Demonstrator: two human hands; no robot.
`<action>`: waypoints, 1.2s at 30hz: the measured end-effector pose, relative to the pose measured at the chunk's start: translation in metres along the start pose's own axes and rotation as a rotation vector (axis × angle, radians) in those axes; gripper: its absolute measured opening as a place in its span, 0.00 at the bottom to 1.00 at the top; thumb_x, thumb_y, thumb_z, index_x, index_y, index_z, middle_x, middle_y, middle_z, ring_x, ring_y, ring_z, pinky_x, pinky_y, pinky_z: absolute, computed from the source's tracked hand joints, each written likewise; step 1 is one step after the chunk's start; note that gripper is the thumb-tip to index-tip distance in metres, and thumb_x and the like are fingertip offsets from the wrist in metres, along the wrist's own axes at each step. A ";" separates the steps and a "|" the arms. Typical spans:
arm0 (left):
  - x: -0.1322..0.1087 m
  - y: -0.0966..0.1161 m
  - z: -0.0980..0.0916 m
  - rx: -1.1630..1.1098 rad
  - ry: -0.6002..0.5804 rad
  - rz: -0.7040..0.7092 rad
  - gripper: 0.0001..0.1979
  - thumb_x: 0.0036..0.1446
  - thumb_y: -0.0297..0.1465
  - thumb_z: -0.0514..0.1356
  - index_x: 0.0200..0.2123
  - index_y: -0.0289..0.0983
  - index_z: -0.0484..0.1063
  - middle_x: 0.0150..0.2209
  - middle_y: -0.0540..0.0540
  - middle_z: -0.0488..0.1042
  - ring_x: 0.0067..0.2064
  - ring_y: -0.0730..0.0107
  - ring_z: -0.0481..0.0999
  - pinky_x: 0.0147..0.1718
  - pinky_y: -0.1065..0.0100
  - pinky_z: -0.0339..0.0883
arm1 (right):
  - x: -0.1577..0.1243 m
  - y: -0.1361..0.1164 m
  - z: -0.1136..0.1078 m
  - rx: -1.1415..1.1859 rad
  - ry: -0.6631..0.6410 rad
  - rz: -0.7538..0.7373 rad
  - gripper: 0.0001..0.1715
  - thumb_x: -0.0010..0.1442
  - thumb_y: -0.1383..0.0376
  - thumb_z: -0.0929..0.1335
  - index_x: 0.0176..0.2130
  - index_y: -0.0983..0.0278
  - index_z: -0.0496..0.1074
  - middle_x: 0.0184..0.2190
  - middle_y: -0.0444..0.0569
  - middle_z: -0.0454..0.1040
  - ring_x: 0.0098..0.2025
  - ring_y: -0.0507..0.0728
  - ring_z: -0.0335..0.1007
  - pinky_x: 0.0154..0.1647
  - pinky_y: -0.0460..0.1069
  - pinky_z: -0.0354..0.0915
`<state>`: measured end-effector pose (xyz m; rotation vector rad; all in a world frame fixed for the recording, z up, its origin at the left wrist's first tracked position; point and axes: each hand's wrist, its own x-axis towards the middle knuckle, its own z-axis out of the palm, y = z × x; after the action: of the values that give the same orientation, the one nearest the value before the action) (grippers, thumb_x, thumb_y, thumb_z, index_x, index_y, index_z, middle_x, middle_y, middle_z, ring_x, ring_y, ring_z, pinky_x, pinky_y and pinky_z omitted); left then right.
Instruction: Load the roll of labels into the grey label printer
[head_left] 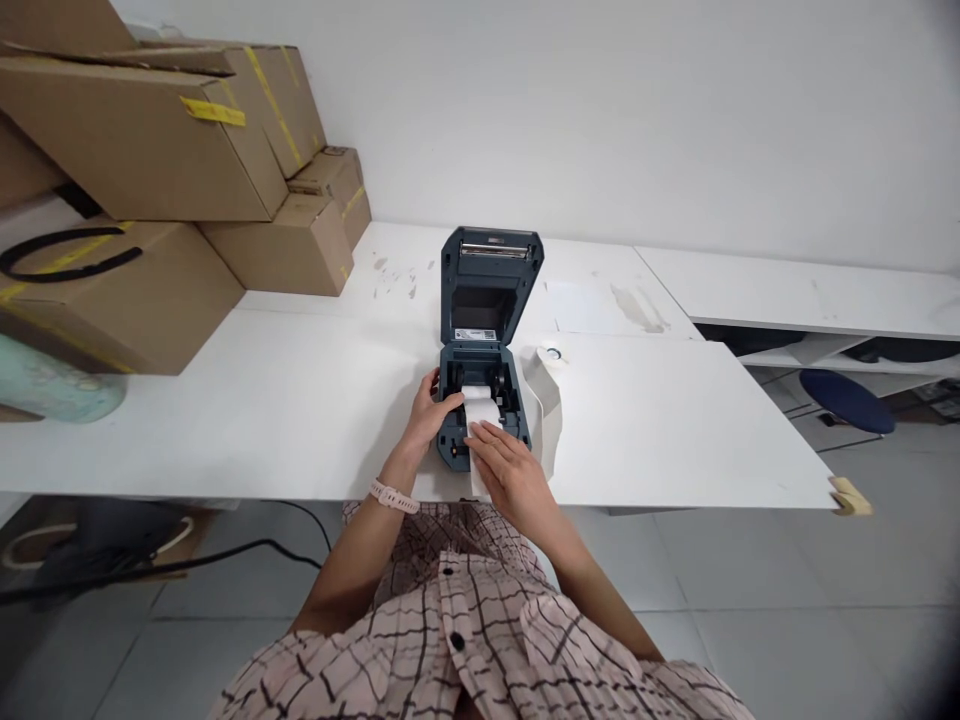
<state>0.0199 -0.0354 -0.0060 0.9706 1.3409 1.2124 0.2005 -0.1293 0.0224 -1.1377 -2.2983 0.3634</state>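
Observation:
A dark blue label printer (pixel 487 300) stands on the white table (pixel 285 400) with its lid swung up and back. A white paper roll (pixel 480 400) lies in its open bay, and a strip of paper runs out over the front. My left hand (pixel 429 412) grips the printer's left side, fingers curled round the edge by the roll. My right hand (pixel 510 468) lies flat on the paper strip at the printer's front, fingers stretched out. A long white paper strip with a small core (pixel 553 354) rests just right of the printer.
Several cardboard boxes (pixel 150 180) are stacked at the left back of the table. A teal cylinder (pixel 52 385) lies at the far left. A second white desk (pixel 810 290) and a blue stool (pixel 847 400) stand to the right. Cables (pixel 225 550) run over the floor below.

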 end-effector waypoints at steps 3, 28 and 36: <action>-0.001 0.001 -0.001 -0.025 -0.061 -0.040 0.37 0.53 0.36 0.70 0.66 0.42 0.65 0.64 0.38 0.71 0.57 0.55 0.76 0.49 0.62 0.72 | 0.002 0.000 0.001 0.001 -0.007 0.015 0.24 0.74 0.67 0.61 0.65 0.57 0.71 0.65 0.56 0.73 0.70 0.68 0.66 0.63 0.70 0.72; -0.094 -0.019 -0.009 0.016 -0.179 -0.036 0.58 0.52 0.45 0.73 0.76 0.41 0.44 0.71 0.35 0.64 0.70 0.51 0.67 0.65 0.58 0.64 | 0.216 0.126 -0.106 0.534 0.247 0.114 0.52 0.67 0.31 0.42 0.77 0.53 0.39 0.78 0.49 0.48 0.79 0.65 0.44 0.74 0.69 0.52; -0.091 -0.022 -0.029 -0.017 -0.179 -0.068 0.54 0.59 0.56 0.64 0.78 0.48 0.38 0.79 0.43 0.40 0.78 0.43 0.46 0.71 0.51 0.56 | 0.136 0.064 -0.093 0.594 0.471 0.090 0.39 0.72 0.36 0.51 0.67 0.49 0.66 0.67 0.44 0.70 0.71 0.64 0.62 0.73 0.67 0.57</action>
<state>0.0049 -0.1316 -0.0136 0.9891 1.2106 1.0584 0.2286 0.0174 0.1162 -0.8979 -1.5807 0.6759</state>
